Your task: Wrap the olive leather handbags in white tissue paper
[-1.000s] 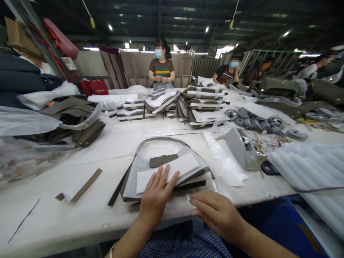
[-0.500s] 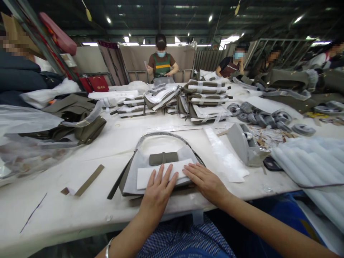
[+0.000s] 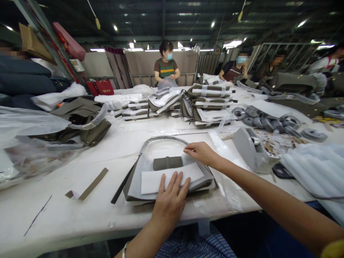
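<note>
An olive-grey handbag lies flat in front of me, its strap arched away and wrapped in clear film. Thin white paper covers its front around the flap tab. Across the lower part rests a white foam strip. My left hand presses flat on this strip with fingers spread. At the bag's upper right, beside the strap and the paper's corner, my right hand has its thumb and fingertips pinched together; what is between them is too small to make out.
Wrapped bags are stacked at mid-table. To the right stand a grey tape dispenser, grey rolls and white foam rolls. Left lie an olive strip and another bag. A co-worker faces me across the table.
My right hand has lifted from the foam strip to the bag's upper right corner and closed into a pinch. My left hand remains on the strip. The view has shifted slightly.
</note>
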`<action>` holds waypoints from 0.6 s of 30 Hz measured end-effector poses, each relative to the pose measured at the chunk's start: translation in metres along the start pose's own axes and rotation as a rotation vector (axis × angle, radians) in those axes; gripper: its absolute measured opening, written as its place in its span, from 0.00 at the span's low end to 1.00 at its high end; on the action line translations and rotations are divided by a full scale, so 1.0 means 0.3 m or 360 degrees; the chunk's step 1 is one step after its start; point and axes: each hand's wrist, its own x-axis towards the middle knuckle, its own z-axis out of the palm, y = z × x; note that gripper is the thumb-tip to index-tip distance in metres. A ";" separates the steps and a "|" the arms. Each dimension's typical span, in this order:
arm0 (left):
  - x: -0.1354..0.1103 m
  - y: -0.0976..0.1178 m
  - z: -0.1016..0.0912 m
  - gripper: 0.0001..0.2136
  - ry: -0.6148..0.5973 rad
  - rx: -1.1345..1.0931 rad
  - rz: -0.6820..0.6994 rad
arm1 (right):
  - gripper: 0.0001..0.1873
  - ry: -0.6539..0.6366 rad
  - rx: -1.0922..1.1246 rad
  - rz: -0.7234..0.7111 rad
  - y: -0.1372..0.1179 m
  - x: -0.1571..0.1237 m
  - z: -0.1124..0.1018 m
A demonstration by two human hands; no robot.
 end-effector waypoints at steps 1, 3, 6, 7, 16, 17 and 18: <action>0.002 0.000 -0.002 0.25 0.0006 -0.0008 -0.0001 | 0.13 -0.0044 -0.0051 0.0051 -0.002 0.069 0.007; 0.006 -0.001 -0.005 0.26 0.0026 -0.0010 -0.0006 | 0.13 -0.0134 -0.0151 0.0175 -0.008 0.188 0.035; 0.007 -0.004 0.000 0.26 0.0052 0.0007 -0.0008 | 0.23 -0.0242 -0.0273 0.0378 -0.018 0.295 0.085; 0.006 -0.005 0.003 0.26 0.0054 0.0013 -0.0006 | 0.26 -0.0266 -0.0295 0.0428 -0.020 0.312 0.097; -0.005 -0.008 0.023 0.25 0.0138 0.0035 0.0007 | 0.12 -0.0151 -0.0127 0.0419 0.041 0.292 0.121; -0.005 -0.008 0.023 0.25 0.0137 0.0033 0.0005 | 0.13 -0.0101 -0.0091 0.0388 0.049 0.286 0.125; -0.005 -0.008 0.021 0.25 0.0137 0.0030 0.0004 | 0.13 -0.0055 -0.0054 0.0360 0.057 0.282 0.129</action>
